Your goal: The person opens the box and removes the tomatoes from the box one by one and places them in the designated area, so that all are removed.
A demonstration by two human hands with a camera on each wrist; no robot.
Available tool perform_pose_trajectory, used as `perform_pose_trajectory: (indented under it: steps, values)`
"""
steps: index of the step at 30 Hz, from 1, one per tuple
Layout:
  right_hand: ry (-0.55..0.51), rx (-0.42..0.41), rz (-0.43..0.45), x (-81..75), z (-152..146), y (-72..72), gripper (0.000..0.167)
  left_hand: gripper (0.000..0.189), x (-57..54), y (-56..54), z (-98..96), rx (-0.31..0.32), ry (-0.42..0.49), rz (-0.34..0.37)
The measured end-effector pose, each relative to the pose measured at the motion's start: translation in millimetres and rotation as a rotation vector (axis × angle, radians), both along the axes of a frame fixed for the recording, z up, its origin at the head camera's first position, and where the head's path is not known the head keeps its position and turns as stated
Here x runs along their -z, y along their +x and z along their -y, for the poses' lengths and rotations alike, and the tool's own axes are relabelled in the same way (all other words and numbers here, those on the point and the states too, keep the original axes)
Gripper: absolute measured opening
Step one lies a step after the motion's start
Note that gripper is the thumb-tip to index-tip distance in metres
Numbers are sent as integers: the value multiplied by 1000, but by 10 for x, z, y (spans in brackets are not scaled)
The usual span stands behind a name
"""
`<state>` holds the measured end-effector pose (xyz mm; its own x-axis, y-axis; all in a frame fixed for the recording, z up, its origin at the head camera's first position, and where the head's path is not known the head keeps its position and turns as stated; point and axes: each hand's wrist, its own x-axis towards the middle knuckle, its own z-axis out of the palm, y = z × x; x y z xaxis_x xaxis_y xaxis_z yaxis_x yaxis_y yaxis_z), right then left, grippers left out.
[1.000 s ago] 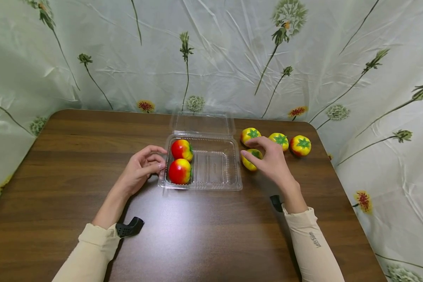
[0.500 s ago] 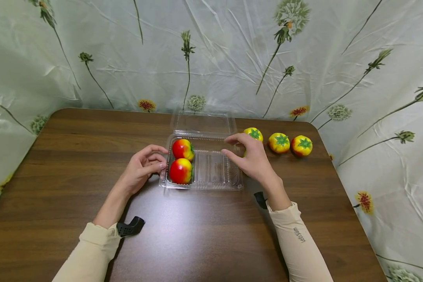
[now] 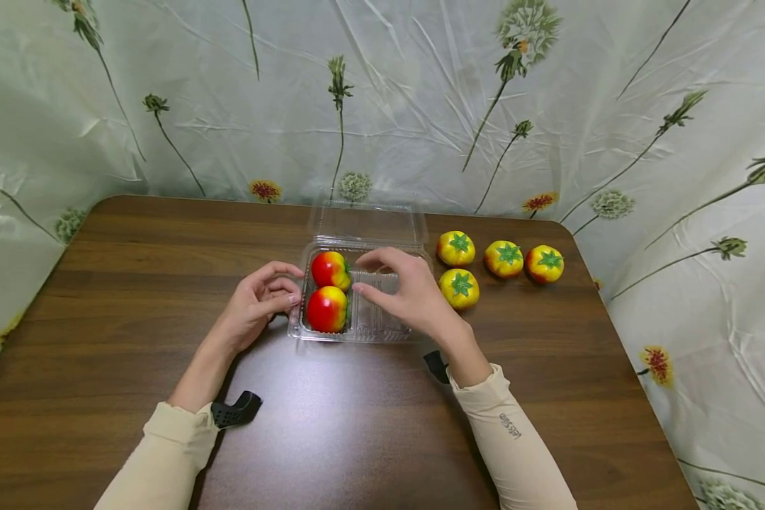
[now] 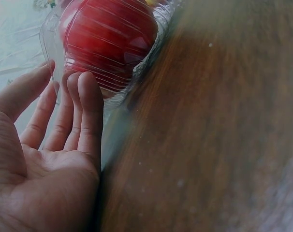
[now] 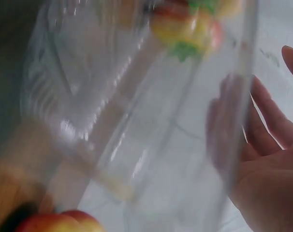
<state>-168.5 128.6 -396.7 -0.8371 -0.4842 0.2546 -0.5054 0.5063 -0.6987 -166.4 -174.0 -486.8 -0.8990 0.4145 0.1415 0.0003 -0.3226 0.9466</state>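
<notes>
Container rim (image 3: 357,338) sits pinched in the left hand (image 3: 259,303), the right hand (image 3: 413,289) half-spread and empty over it

1. Clear container (image 3: 357,338): lying flat, its lid (image 3: 366,223) open at the far side.
2. Two red-and-yellow fruits (image 3: 326,309): tipped sideways inside its left end.
3. Four green-topped yellow fruits (image 3: 455,248): upright, outside its right end.

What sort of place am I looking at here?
Probably a makeshift indoor tabletop setup, perhaps for recording: a wood-grain table, flower-printed sheeting hanging behind it, and black devices worn at both wrists.
</notes>
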Motion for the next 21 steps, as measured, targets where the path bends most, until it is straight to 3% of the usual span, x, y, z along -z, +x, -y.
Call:
perform_pose_trajectory:
  steps: [12, 21]
  values:
    - [30, -91, 41, 151, 209, 42, 39, 34, -3, 10, 16, -2, 2, -3]
    - [78, -119, 21, 266, 289, 83, 41, 34, 19, 1, 18, 6, -1, -11]
